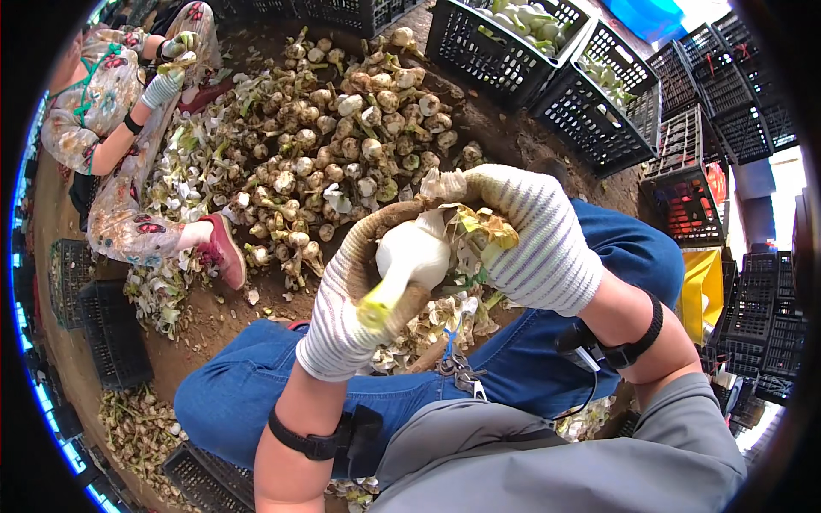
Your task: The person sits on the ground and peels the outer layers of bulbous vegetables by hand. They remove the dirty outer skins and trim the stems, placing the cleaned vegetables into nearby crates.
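A white garlic bulb (pixel 414 253) with a short cut green stem rests in my left hand (pixel 343 314), the stem pointing back toward me. A striped knit glove, brown with soil at the fingers, covers that hand. Close to the bulb's right side, my right hand (pixel 542 240), gloved alike, grips loose yellow-brown outer garlic skin (pixel 490 231). Another pale dry piece of skin (pixel 442 185) shows at its fingertips. Whether this skin is still joined to the bulb, I cannot tell. Peeled husks (pixel 417 327) lie below, between my legs.
A large heap of soiled garlic bulbs (pixel 346 147) spreads ahead. Two black plastic crates (pixel 507 51) (pixel 596 96) holding pale bulbs stand at the far right. At left sits another gloved person (pixel 109 134), one shoe (pixel 224 250) beside the heap. A black crate (pixel 115 333) lies nearer.
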Demonstrator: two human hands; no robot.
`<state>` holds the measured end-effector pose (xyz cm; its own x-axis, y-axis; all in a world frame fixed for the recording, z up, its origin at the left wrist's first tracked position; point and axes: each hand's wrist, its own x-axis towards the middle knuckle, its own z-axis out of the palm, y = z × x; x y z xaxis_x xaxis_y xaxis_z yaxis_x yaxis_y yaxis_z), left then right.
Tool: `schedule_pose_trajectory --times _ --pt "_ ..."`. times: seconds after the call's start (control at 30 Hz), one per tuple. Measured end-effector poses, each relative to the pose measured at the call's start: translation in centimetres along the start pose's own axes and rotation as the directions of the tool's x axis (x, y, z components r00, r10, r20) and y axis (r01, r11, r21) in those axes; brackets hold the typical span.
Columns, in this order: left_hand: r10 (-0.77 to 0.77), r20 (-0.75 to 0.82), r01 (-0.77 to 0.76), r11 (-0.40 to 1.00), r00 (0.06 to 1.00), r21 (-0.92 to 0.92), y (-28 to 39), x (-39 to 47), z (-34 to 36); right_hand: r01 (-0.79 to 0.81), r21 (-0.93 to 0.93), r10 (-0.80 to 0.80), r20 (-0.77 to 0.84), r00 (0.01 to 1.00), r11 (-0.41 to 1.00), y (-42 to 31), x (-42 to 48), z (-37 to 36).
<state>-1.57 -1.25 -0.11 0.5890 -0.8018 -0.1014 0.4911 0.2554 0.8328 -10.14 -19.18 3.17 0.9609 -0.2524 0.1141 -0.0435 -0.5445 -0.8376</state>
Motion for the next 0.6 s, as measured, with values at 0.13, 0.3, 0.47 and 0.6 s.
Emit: schedule_pose_trajectory --times 0.13,0.3,0.47,0.6 --pt "-0.118 -0.092 0.11 0.991 0.989 -0.082 -1.1 0.7 -1.5 0.114 0.099 -0.101 -0.131 0.986 0.989 0.0 0.1 0.7" --pt "-0.03 -0.222 0.023 0.999 0.975 -0.036 -1.8 0.6 -0.7 0.077 -0.083 -0.077 -0.002 0.997 0.994 -0.6 -0.1 0.0" --pt "-0.076 -0.05 0.076 0.997 0.996 0.009 -0.6 0.0 -0.1 0.054 -0.143 -0.064 -0.063 0.996 0.988 -0.3 -0.1 -0.7" --pt "-0.199 0.075 0.205 0.975 0.977 -0.081 0.6 0.1 -1.2 0.06 -0.063 -0.073 -0.244 0.967 0.996 -0.9 0.3 -0.8"
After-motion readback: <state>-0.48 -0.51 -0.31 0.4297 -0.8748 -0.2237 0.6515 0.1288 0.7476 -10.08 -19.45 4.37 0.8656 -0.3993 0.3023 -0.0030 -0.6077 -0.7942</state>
